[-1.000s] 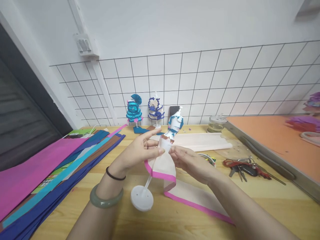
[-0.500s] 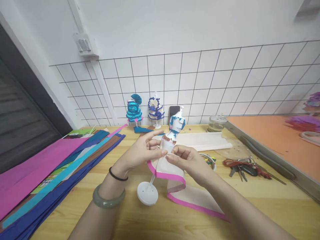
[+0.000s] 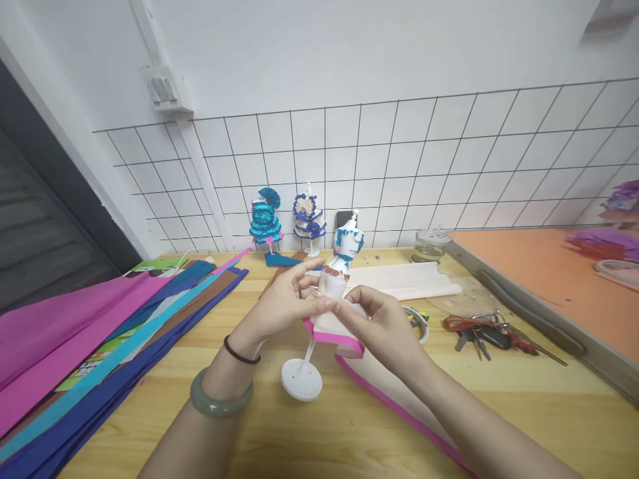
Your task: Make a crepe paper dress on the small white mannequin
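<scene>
A small white dress-form mannequin (image 3: 333, 285) leans slightly in front of me, with blue and brown paper scraps stuck on its torso and a round white base (image 3: 302, 380). My left hand (image 3: 282, 303) is closed around its lower part, thumb at the front. Between the thumb and fingers of my right hand (image 3: 382, 326), a cream paper strip (image 3: 394, 384) with a pink edge is pinched against the mannequin's hips. The thumbs nearly meet there. The strip folds under my right hand and trails towards the lower right; its far end passes out of view.
Coloured paper strips (image 3: 94, 359) lie at left. Two paper-dressed mannequins (image 3: 266, 223) stand by the wall, near a phone (image 3: 347, 219). Behind my right hand are a tape roll (image 3: 423, 327), keys (image 3: 482, 339), rolled pale paper (image 3: 414, 279) and a glass jar (image 3: 430, 246). An orange board (image 3: 529, 279) borders the right.
The paper strip is gathered closer at the mannequin's hips, and its hanging fold is smaller. My right hand has shifted slightly, and the mannequin stands a little more upright.
</scene>
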Available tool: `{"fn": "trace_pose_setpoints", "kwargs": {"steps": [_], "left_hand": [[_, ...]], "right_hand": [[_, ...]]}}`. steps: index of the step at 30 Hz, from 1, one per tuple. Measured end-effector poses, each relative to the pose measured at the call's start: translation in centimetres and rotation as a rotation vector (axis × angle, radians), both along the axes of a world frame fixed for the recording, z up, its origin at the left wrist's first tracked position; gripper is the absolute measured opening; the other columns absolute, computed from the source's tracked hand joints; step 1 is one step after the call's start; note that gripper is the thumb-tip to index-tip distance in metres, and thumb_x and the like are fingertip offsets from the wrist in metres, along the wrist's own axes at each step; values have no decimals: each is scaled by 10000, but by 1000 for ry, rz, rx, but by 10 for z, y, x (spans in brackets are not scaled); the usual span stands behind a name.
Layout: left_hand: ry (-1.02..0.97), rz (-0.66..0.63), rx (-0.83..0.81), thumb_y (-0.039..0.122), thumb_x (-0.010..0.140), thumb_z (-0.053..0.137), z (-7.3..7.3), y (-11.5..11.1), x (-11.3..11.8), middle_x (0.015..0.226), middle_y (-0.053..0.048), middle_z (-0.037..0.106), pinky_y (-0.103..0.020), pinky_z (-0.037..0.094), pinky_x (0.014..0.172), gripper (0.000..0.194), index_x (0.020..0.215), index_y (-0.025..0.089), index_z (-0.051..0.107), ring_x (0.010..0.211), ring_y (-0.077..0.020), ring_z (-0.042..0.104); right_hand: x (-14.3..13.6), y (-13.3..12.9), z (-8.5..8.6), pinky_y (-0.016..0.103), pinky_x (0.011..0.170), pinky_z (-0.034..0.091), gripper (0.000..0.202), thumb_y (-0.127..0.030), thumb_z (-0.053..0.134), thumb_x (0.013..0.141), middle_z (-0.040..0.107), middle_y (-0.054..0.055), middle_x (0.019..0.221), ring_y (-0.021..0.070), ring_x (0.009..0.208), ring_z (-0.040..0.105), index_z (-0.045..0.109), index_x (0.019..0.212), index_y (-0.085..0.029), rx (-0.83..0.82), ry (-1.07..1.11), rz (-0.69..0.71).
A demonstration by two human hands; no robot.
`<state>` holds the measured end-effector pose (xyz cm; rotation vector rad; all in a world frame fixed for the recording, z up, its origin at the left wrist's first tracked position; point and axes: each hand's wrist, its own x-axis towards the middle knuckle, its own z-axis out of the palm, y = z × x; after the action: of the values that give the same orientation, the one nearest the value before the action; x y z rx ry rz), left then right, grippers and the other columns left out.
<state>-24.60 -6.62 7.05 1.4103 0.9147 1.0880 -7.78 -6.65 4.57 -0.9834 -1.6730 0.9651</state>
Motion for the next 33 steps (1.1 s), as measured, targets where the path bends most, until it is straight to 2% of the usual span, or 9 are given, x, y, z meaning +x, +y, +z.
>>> {"fn": "trace_pose_setpoints", "kwargs": {"steps": [3,7,13,17,27,33], "left_hand": [[-11,11,12,214,640,737,-1,1,1,1148,-132,592,-279,491,723,747,1308,208,403,959,-221,595],[-17,24,3,224,664,716,-2,2,1,1131,-136,596,-234,476,603,723,1312,208,395,822,-180,621],[-87,46,14,207,693,689,-2,2,3,1140,-145,593,-302,495,713,718,1328,189,357,925,-214,606],[-87,54,34,216,698,683,1,0,3,1116,-139,612,-282,497,681,718,1330,183,345,875,-194,621],[7,83,92,217,703,683,5,-4,5,1103,-128,630,-251,510,659,711,1332,191,350,848,-181,628],[-29,56,50,193,690,686,8,-6,6,1159,-137,598,-233,520,602,692,1310,199,378,774,-159,637]], "right_hand": [[1,1,-2,232,512,329,237,-382,594,755,514,-21,594,124,555,446,520,649,-183,53,-37,-33],[1,2,-1,240,530,364,214,-376,580,782,566,-4,630,132,581,483,565,710,-175,78,-45,-4],[4,1,6,252,590,409,184,-348,582,793,616,18,711,144,645,536,608,771,-167,51,41,89],[7,2,7,243,545,399,213,-359,557,811,592,17,687,132,616,518,602,748,-160,10,110,121],[12,4,9,274,604,441,143,-291,569,820,639,32,750,153,687,553,665,805,-186,182,64,210],[11,6,7,293,647,487,160,-333,665,735,673,40,769,168,713,612,634,751,-177,54,173,157]]}}
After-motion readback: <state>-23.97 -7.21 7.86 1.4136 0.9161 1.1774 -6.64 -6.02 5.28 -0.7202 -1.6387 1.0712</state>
